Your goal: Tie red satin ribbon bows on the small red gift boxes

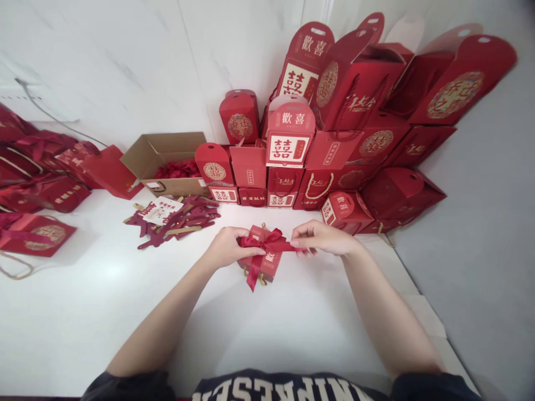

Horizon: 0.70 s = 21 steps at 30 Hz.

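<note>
In front of me on the white table stands a small red gift box (271, 269) with pale lettering on top and gold cord at its edges. A red satin ribbon (253, 271) is tied in a bow across it, one tail hanging down the near side. My left hand (231, 245) grips the box's left side, its thumb lying over the ribbon by the knot. On the right, my right hand (320, 238) pinches a ribbon end between thumb and fingers, drawn out sideways from the bow. The undersides of both hands are hidden.
Stacked red gift boxes (251, 172) line the wall at the back and right. An open cardboard box (175, 186) holds red ribbon bows. Dark red flat strips (188, 220) and a white card (162, 210) lie before it. More ribboned boxes (45, 234) stand at left.
</note>
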Motion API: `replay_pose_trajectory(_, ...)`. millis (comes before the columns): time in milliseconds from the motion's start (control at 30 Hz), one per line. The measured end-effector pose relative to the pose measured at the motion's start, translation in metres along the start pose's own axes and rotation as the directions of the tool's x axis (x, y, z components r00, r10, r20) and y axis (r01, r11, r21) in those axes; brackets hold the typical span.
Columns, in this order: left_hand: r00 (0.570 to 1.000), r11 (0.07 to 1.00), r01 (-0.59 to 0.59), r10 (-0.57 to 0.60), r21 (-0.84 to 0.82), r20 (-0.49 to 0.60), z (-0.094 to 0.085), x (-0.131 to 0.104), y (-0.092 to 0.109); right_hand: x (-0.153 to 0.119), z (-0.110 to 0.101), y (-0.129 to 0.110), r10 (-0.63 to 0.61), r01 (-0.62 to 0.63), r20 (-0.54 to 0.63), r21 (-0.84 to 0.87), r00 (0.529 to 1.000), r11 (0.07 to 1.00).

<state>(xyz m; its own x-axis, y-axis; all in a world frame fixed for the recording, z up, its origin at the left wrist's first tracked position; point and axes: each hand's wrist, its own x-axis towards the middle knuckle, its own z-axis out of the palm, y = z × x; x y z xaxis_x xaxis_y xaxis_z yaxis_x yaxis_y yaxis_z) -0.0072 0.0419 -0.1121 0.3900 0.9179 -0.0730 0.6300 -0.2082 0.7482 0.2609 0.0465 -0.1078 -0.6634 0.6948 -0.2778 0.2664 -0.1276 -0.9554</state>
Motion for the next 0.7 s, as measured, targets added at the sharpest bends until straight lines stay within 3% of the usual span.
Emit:
replay_pose_trajectory(233, 0.999, 0.997, 0.033, -0.031, -0.065, 0.029, 0.001, 0.002, -0.006, -0.008, -0.008, 0.003, 0.059, -0.041, 0.09, -0.186, 0.994, 0.982)
replay_pose_trajectory(533, 0.991, 0.951, 0.085, -0.049, -0.297, 0.126, 0.004, 0.002, -0.003, -0.007, -0.019, 0.017, 0.221, -0.191, 0.15, -0.195, 0.964, 0.962)
replay_pose_trajectory(633, 0.989, 0.951, 0.07, -0.026, -0.301, 0.146, 0.002, 0.003, -0.005, -0.014, -0.024, 0.016, 0.288, -0.23, 0.156, -0.312, 0.945, 0.922)
replay_pose_trajectory(700, 0.987, 0.953, 0.055, -0.006, -0.297, 0.162, 0.0, 0.004, -0.008, -0.021, -0.028, 0.012, 0.228, -0.167, 0.093, -0.43, 0.969, 0.887)
